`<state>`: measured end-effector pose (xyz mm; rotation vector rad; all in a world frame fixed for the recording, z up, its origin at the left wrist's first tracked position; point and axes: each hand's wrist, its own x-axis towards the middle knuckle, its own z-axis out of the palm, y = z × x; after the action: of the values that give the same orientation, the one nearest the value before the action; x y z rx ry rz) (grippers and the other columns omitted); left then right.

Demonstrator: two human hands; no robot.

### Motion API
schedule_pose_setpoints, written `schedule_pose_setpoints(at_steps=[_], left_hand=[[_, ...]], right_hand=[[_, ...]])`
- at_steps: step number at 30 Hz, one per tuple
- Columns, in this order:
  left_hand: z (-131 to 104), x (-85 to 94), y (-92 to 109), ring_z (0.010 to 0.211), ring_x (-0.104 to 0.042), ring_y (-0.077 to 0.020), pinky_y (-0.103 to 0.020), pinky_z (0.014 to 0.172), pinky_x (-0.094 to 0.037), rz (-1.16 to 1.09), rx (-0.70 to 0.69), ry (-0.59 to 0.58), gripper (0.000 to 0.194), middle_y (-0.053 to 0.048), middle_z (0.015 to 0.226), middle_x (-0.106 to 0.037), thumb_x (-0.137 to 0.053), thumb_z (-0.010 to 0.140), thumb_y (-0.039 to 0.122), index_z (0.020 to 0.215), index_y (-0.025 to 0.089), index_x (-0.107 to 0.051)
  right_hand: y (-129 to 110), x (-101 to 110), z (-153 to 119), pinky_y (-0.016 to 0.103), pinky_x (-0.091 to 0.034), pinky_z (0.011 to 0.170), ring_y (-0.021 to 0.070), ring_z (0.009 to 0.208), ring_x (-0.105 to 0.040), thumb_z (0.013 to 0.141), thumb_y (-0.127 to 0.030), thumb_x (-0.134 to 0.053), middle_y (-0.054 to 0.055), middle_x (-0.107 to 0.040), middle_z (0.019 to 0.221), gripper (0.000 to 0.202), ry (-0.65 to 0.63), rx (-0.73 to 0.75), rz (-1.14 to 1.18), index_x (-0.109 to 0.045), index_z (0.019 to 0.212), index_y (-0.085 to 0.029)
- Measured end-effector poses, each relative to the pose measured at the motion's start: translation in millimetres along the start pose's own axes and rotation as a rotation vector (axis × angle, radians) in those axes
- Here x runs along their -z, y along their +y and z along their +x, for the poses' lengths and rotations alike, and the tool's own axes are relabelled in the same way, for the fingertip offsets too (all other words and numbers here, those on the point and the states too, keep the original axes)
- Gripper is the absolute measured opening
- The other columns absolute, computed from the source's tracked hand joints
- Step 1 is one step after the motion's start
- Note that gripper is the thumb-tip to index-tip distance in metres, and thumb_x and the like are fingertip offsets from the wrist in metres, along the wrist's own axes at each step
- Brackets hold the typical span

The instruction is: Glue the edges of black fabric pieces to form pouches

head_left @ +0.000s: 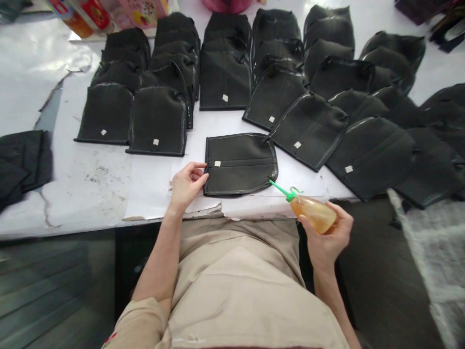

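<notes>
A black leather-like panel (241,169) with a rounded right end and a small pale sticker lies flat at the table's front edge. My left hand (188,185) pinches its straight left edge between thumb and fingers. In my right hand (330,237) is a squeeze bottle (314,213) of amber liquid with a green nozzle. The bottle is tilted, and the nozzle tip meets or hovers over the panel's lower right corner; contact cannot be made out. Glossy streaks run along the panel's curved edge.
Overlapping rows of similar black panels (225,72) spread across the back and right of the white table (98,189). Folded black fabric (25,162) lies at the left edge. Drink bottles (92,14) and a pink package (143,12) stand at the back left.
</notes>
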<state>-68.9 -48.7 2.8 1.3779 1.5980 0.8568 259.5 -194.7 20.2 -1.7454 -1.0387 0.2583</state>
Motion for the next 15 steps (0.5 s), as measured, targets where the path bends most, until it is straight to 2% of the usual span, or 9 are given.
schedule_pose_setpoints(at_steps=[4,8,12,15], left_hand=[[0,-0.4,2,0.057,-0.055,-0.0106,-0.021,0.053,-0.043,-0.013,0.012,-0.006,0.035,0.002,0.072,-0.062,-0.075,0.075,0.035,0.106,0.017,-0.071],[-1,-0.5,3,0.057,-0.055,-0.0106,-0.021,0.053,-0.043,0.005,0.012,-0.004,0.035,0.002,0.072,-0.063,-0.074,0.075,0.034,0.105,0.018,-0.072],[1,-0.1,1,0.056,-0.056,-0.0109,-0.022,0.052,-0.042,0.01,0.024,-0.008,0.034,0.002,0.072,-0.063,-0.074,0.075,0.034,0.105,0.018,-0.071],[3,-1.7,2,0.057,-0.058,-0.0129,-0.023,0.052,-0.043,0.007,0.06,-0.008,0.034,0.002,0.072,-0.064,-0.074,0.076,0.037,0.104,0.019,-0.069]], right_hand=[[6,-4,-1,0.038,-0.058,0.084,0.023,0.096,-0.066,0.065,-0.044,-0.095,0.008,-0.063,0.113,0.071,-0.021,0.112,-0.035,-0.062,0.122,-0.019],[13,1,-3,0.036,-0.058,0.079,0.0229,0.092,-0.066,0.065,-0.044,-0.095,0.006,-0.062,0.106,0.073,-0.049,0.202,-0.082,-0.061,0.125,-0.02],[14,8,-5,0.036,-0.058,0.074,0.0228,0.088,-0.066,0.065,-0.045,-0.095,0.006,-0.063,0.102,0.072,-0.056,0.193,-0.116,-0.062,0.123,-0.019],[9,16,-4,0.038,-0.057,0.074,0.0247,0.09,-0.065,0.061,-0.042,-0.097,0.009,-0.064,0.106,0.07,0.007,0.132,-0.071,-0.065,0.118,-0.016]])
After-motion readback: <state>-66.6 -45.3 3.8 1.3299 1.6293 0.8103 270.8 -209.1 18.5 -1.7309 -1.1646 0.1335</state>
